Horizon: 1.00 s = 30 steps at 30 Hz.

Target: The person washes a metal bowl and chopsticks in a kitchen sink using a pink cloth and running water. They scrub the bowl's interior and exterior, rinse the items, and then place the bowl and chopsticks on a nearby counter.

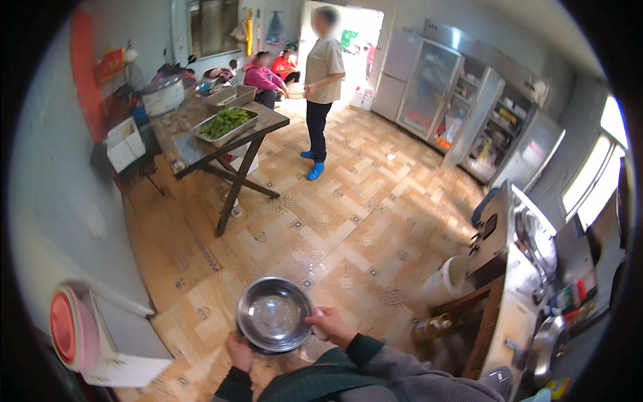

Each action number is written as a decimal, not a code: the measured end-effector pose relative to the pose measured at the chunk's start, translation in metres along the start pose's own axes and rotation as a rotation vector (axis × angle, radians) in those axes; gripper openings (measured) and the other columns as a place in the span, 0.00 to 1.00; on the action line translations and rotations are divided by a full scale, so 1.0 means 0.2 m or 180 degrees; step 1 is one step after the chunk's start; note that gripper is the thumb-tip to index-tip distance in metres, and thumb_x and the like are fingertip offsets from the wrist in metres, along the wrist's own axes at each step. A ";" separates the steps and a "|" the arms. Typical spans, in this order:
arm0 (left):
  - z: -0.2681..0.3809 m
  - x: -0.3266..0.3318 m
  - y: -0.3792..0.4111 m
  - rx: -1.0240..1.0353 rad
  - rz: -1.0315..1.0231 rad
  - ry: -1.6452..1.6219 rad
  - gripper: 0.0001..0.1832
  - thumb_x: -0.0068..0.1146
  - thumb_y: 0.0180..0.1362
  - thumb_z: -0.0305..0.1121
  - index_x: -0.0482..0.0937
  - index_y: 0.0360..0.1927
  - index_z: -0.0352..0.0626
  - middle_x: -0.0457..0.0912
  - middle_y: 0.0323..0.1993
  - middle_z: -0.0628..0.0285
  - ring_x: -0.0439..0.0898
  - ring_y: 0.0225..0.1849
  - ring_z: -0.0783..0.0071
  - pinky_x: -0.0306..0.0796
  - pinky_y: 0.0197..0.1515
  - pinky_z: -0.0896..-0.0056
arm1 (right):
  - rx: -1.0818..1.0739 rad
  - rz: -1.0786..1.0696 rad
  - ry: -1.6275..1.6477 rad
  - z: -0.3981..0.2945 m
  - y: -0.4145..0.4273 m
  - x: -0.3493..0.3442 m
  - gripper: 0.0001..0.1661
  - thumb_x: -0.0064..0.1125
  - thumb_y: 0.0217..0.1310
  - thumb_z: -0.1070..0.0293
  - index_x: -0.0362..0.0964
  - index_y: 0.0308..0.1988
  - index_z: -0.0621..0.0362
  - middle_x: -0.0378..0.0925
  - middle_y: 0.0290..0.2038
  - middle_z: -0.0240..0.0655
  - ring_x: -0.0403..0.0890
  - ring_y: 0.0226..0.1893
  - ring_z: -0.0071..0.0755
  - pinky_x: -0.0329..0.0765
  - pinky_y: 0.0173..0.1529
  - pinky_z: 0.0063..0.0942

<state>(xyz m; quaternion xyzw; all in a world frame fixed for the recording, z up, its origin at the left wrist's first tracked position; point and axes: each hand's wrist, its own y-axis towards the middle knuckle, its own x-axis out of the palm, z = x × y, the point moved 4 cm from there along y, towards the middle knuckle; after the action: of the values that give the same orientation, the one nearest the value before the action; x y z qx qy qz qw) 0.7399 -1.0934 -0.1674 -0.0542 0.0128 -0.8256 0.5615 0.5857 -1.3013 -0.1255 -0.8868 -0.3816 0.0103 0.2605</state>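
Before my body I hold a round stainless steel bowl (274,314), with its open top facing up. Its shiny inside shows bright reflections; whether any liquid is in it I cannot tell. At the lower left of the rim, my left hand (240,349) grips the bowl, its fingers partly hidden beneath. On the right side, my right hand (332,325) is closed at the rim, and something small and whitish shows by its fingers, too blurred to name.
A wooden table (173,125) at left bears a metal tray of green vegetables (226,123) and a rice cooker (164,95). A person in blue boots (321,75) stands beyond. Refrigerators (427,90) line the back right. A white bucket (447,281) and a counter (507,321) are at right; pink basins (68,326) at lower left.
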 end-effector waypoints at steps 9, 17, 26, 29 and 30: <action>0.24 0.74 0.61 -0.0703 -0.0984 -0.0293 0.03 0.48 0.55 0.24 0.72 0.33 0.39 0.75 0.25 0.68 0.72 0.23 0.83 0.65 0.22 0.83 | -0.0670 0.0573 -0.1193 -0.60 0.51 -0.32 0.11 0.56 0.44 0.67 0.73 0.25 0.65 0.73 0.16 0.37 0.73 0.20 0.25 0.70 0.26 0.26; 0.33 1.07 1.12 -0.0881 -0.0878 -0.0779 0.07 0.49 0.56 0.27 0.72 0.38 0.40 0.77 0.29 0.67 0.75 0.26 0.81 0.70 0.25 0.81 | -0.0600 0.0311 -0.2590 -1.08 0.83 -0.45 0.23 0.57 0.49 0.49 0.72 0.22 0.61 0.70 0.13 0.41 0.72 0.15 0.35 0.69 0.23 0.31; 0.42 1.52 1.88 -0.1097 -0.1107 -0.1348 0.06 0.43 0.59 0.27 0.71 0.38 0.41 0.77 0.32 0.65 0.77 0.30 0.77 0.74 0.30 0.76 | -0.2152 0.1342 -0.2476 -2.16 1.39 -0.62 0.15 0.49 0.42 0.80 0.69 0.37 0.62 0.74 0.33 0.41 0.75 0.33 0.35 0.71 0.38 0.25; 0.45 1.55 2.07 -0.1010 -0.1027 -0.1224 0.07 0.42 0.59 0.26 0.72 0.38 0.41 0.77 0.32 0.65 0.77 0.30 0.77 0.73 0.31 0.77 | -0.2862 0.1470 -0.3118 -2.31 1.62 -0.57 0.17 0.47 0.40 0.81 0.69 0.37 0.61 0.74 0.37 0.42 0.74 0.34 0.44 0.71 0.39 0.27; 0.48 1.58 2.15 -0.0945 -0.1149 -0.1205 0.07 0.42 0.58 0.24 0.72 0.38 0.40 0.77 0.33 0.65 0.77 0.31 0.77 0.73 0.32 0.78 | -0.2978 0.1272 -0.3040 -2.31 1.72 -0.60 0.20 0.49 0.41 0.81 0.68 0.41 0.60 0.71 0.43 0.43 0.72 0.40 0.50 0.71 0.43 0.31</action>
<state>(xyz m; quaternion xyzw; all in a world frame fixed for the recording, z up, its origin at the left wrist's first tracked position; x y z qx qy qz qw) 1.0324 -1.5424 -0.0824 -0.2901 0.0187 -0.8764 0.3840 0.8328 -1.7901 0.0906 -0.8575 -0.2483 0.2814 -0.3519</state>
